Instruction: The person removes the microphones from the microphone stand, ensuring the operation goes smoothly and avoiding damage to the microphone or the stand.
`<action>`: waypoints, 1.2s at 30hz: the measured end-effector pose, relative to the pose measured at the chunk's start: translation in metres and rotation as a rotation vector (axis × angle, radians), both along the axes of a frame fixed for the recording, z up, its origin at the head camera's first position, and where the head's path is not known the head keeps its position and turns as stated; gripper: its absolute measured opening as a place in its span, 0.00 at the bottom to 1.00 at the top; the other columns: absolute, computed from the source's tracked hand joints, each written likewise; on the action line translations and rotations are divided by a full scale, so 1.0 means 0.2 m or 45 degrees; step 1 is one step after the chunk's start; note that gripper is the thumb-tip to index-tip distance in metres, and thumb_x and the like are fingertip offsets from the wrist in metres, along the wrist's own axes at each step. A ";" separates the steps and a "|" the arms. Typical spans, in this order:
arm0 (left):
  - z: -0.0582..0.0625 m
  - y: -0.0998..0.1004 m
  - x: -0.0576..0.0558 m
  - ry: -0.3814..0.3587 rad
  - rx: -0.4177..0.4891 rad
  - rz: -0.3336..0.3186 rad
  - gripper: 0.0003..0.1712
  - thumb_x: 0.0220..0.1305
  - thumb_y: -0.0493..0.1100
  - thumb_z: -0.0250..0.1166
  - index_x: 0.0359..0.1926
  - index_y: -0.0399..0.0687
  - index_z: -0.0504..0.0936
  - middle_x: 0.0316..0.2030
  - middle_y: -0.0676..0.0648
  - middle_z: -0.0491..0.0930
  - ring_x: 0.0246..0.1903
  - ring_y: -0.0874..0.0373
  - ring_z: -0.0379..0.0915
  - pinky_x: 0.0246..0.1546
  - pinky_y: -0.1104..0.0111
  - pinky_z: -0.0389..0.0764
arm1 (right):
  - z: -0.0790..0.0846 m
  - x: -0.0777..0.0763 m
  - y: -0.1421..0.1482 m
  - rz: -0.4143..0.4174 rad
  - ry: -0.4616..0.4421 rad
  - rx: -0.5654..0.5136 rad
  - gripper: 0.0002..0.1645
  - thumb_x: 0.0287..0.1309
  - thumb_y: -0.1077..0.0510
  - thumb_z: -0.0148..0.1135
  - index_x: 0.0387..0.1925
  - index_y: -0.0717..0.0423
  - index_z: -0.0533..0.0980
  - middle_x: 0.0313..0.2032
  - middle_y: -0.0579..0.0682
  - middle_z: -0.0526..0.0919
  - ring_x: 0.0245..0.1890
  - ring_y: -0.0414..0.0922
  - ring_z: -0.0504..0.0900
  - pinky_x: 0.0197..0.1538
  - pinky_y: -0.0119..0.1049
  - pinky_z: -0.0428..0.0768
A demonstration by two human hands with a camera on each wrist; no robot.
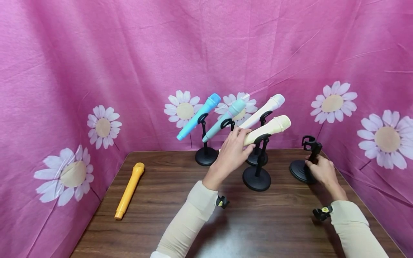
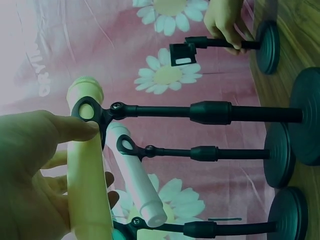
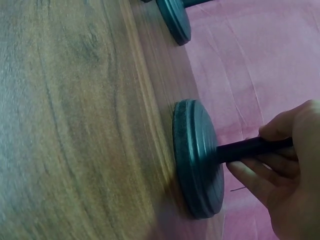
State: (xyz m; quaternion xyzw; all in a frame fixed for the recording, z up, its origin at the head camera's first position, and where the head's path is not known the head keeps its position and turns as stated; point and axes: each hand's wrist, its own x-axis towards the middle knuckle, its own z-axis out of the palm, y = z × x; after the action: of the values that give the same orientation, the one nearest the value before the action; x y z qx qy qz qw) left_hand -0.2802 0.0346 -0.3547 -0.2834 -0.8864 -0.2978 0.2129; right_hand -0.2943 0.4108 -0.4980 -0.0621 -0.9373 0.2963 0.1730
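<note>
A pale yellow microphone (image 1: 269,129) rests in the clip of a black desk stand (image 1: 257,178). My left hand (image 1: 233,150) grips its lower body, the thumb near the clip in the left wrist view. Toward the table's right side, my right hand (image 1: 323,172) holds the post of another black stand (image 1: 303,171), whose clip (image 1: 308,142) holds nothing. In the right wrist view, fingers and thumb wrap the post just above the round base (image 3: 199,160). Part of the pale yellow microphone is hidden behind the left hand.
Behind stand a blue microphone (image 1: 197,117), a mint microphone (image 1: 224,120) and a white microphone (image 1: 264,110), each in a stand clip. An orange-yellow microphone (image 1: 129,190) lies on the wooden table (image 1: 161,200) at left. A pink flowered cloth (image 1: 145,71) hangs around the table.
</note>
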 end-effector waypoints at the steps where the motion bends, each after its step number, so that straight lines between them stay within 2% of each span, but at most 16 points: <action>1: 0.00 0.00 0.00 0.008 -0.009 0.007 0.29 0.71 0.47 0.73 0.69 0.48 0.78 0.58 0.46 0.79 0.50 0.52 0.79 0.50 0.60 0.82 | 0.00 0.00 0.00 0.001 -0.005 0.002 0.19 0.74 0.55 0.59 0.55 0.67 0.81 0.50 0.74 0.86 0.57 0.77 0.78 0.54 0.67 0.75; 7: -0.01 0.00 -0.01 0.019 -0.020 -0.002 0.28 0.71 0.47 0.73 0.67 0.48 0.79 0.55 0.46 0.80 0.47 0.52 0.79 0.46 0.59 0.82 | 0.00 0.02 0.00 0.029 0.013 0.047 0.19 0.74 0.55 0.59 0.54 0.68 0.80 0.48 0.74 0.86 0.54 0.79 0.79 0.52 0.68 0.75; 12: 0.00 0.00 -0.01 0.005 -0.026 -0.013 0.28 0.71 0.48 0.73 0.67 0.48 0.79 0.53 0.47 0.80 0.43 0.54 0.78 0.43 0.60 0.82 | 0.00 0.04 -0.01 0.027 0.049 0.071 0.19 0.74 0.55 0.61 0.49 0.71 0.78 0.45 0.75 0.85 0.50 0.78 0.80 0.50 0.68 0.75; 15: 0.00 -0.01 -0.01 -0.009 -0.029 -0.014 0.28 0.70 0.49 0.73 0.67 0.48 0.79 0.53 0.47 0.80 0.42 0.55 0.77 0.42 0.61 0.81 | 0.00 0.06 -0.05 -0.064 0.067 0.029 0.22 0.73 0.53 0.62 0.50 0.72 0.75 0.48 0.76 0.80 0.51 0.75 0.78 0.53 0.69 0.74; 18: 0.00 -0.01 -0.01 -0.022 -0.030 -0.014 0.28 0.70 0.49 0.73 0.67 0.48 0.79 0.53 0.47 0.80 0.42 0.55 0.77 0.42 0.61 0.81 | 0.01 0.08 -0.11 -0.226 0.084 -0.074 0.28 0.74 0.48 0.62 0.54 0.71 0.73 0.51 0.72 0.78 0.54 0.74 0.77 0.57 0.69 0.72; 21: 0.01 -0.01 -0.01 -0.033 -0.029 -0.017 0.28 0.70 0.50 0.74 0.67 0.49 0.79 0.54 0.48 0.80 0.43 0.55 0.76 0.42 0.61 0.80 | 0.02 0.12 -0.18 -0.368 0.132 -0.171 0.30 0.74 0.43 0.61 0.57 0.67 0.73 0.51 0.70 0.81 0.56 0.73 0.78 0.60 0.67 0.71; 23: 0.02 -0.01 -0.01 -0.033 -0.034 -0.017 0.29 0.70 0.50 0.74 0.67 0.49 0.79 0.54 0.48 0.80 0.43 0.55 0.76 0.42 0.62 0.80 | 0.02 0.14 -0.22 -0.396 0.161 -0.191 0.28 0.75 0.42 0.61 0.54 0.65 0.75 0.48 0.68 0.85 0.53 0.71 0.81 0.59 0.66 0.73; 26: 0.02 0.00 -0.01 -0.036 -0.039 -0.010 0.29 0.70 0.51 0.74 0.68 0.49 0.79 0.54 0.48 0.80 0.43 0.56 0.76 0.43 0.63 0.80 | 0.02 0.15 -0.28 -0.308 0.191 -0.142 0.23 0.75 0.44 0.61 0.45 0.62 0.79 0.39 0.65 0.87 0.44 0.67 0.84 0.51 0.61 0.76; 29: 0.03 0.00 -0.02 -0.054 -0.036 -0.015 0.30 0.70 0.51 0.74 0.68 0.49 0.78 0.55 0.47 0.80 0.44 0.56 0.76 0.44 0.63 0.79 | 0.04 0.16 -0.34 -0.120 0.191 -0.084 0.19 0.76 0.46 0.62 0.40 0.58 0.82 0.32 0.59 0.87 0.34 0.55 0.83 0.42 0.46 0.76; 32: 0.04 0.00 -0.02 -0.083 -0.029 -0.033 0.30 0.70 0.51 0.73 0.69 0.48 0.78 0.57 0.46 0.80 0.44 0.55 0.76 0.44 0.63 0.78 | 0.06 0.15 -0.42 0.124 0.174 -0.131 0.15 0.78 0.50 0.61 0.42 0.58 0.83 0.31 0.56 0.88 0.29 0.44 0.83 0.36 0.33 0.77; 34: 0.04 0.00 -0.02 -0.103 -0.024 -0.048 0.31 0.71 0.51 0.73 0.69 0.47 0.78 0.58 0.44 0.80 0.44 0.54 0.76 0.44 0.62 0.78 | 0.08 0.15 -0.48 0.264 0.151 -0.184 0.14 0.80 0.52 0.60 0.45 0.59 0.83 0.33 0.57 0.88 0.29 0.39 0.84 0.34 0.28 0.79; 36: 0.04 0.00 -0.03 -0.117 -0.025 -0.052 0.31 0.71 0.53 0.73 0.69 0.47 0.77 0.58 0.44 0.81 0.44 0.54 0.77 0.44 0.62 0.78 | 0.10 0.14 -0.54 0.367 0.114 -0.224 0.15 0.80 0.52 0.59 0.50 0.61 0.82 0.39 0.59 0.89 0.33 0.33 0.84 0.38 0.26 0.81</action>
State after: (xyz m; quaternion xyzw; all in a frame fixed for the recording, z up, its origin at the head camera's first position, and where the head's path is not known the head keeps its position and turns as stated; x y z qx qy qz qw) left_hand -0.2858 0.0356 -0.3461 -0.2896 -0.8921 -0.3061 0.1630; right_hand -0.2656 0.3019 -0.4781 0.0712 -0.8983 0.4013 0.1641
